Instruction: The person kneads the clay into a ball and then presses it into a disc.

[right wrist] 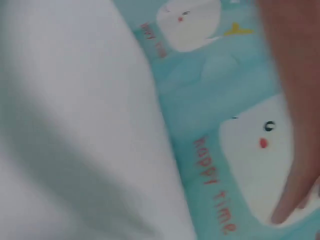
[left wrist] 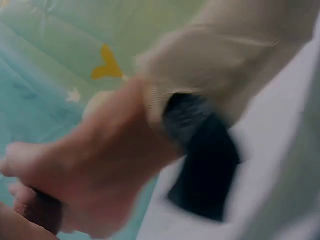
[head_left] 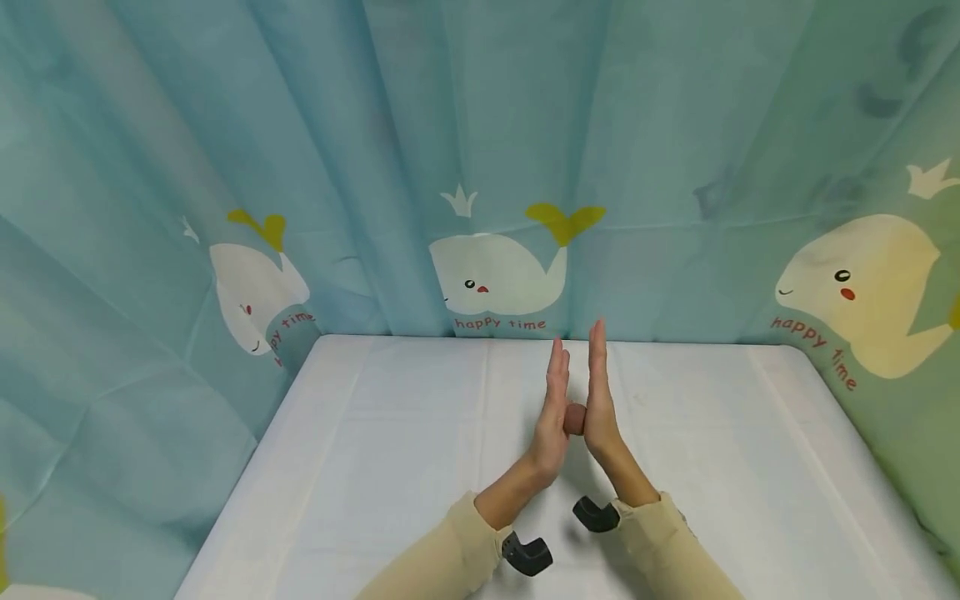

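Between two flat palms sits a small reddish-brown lump (head_left: 574, 419), roundish and perhaps clay. My left hand (head_left: 552, 417) presses it from the left with straight fingers pointing forward. From the other side my right hand (head_left: 601, 408) touches it, fingers also straight and its palm facing the left one. Both hands are held above the table. In the left wrist view the lump (left wrist: 44, 212) shows dark and blurred at the lower left, against a palm. The right wrist view shows only part of a blurred hand (right wrist: 300, 150) at its right edge; the lump is not visible there.
A white-covered table (head_left: 405, 425) lies under the hands. Behind and beside it hangs a blue-green curtain (head_left: 360, 167) printed with whales. Black camera mounts, one on the left wrist (head_left: 527, 555) and one on the right wrist (head_left: 597, 514), stick out close together.
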Tool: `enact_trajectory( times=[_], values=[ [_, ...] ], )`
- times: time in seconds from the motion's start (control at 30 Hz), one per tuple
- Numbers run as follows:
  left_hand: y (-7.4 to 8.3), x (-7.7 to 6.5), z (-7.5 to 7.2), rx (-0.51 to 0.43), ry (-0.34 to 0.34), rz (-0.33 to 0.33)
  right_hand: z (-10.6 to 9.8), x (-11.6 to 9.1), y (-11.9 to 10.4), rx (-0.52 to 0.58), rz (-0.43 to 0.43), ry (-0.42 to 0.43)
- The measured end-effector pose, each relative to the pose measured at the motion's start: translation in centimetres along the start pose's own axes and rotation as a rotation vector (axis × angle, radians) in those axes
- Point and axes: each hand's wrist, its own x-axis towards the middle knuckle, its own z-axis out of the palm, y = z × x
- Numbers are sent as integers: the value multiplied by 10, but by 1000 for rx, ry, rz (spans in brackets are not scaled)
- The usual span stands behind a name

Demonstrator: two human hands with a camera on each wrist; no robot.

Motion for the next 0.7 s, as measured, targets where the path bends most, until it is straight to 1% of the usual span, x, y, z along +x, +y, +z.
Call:
enact_trajectory(
  times=[0.07,0.1,0.17,0.23,0.3,0.33,0.37,0.4,0.43,0.5,0.57,0.63,0.7],
  values=[
    [3,3,-1,-4,23,3,1,-7,6,18,4,-20],
    [3,6,-3,-5,39,-9,4,-12,6,26,-1,-32],
    [1,12,-9,-21,83,-37,12,-23,0,43,-29,-57],
    [-4,18,-16,-14,111,-52,22,-33,-10,13,-86,-68],
    [-9,21,-19,1,110,-66,28,-37,-20,-20,-164,-66],
    [-12,20,-20,7,96,-71,28,-36,-24,-24,-188,-63],
    [-14,19,-19,14,74,-78,27,-33,-26,-24,-190,-54],
    [-15,16,-17,20,51,-80,24,-28,-27,-25,-186,-41],
    [-16,13,-14,4,29,-78,21,-21,-26,-15,-178,-33],
    [-13,8,-9,-43,2,-70,13,-8,-20,30,-107,-14],
    [-6,6,-6,-66,-13,-44,7,-1,-9,64,-48,3],
    [2,9,-6,-57,-7,-6,6,-2,2,90,-7,2],
    [8,13,-9,-22,20,7,9,-12,9,108,23,-16]
  ],
)
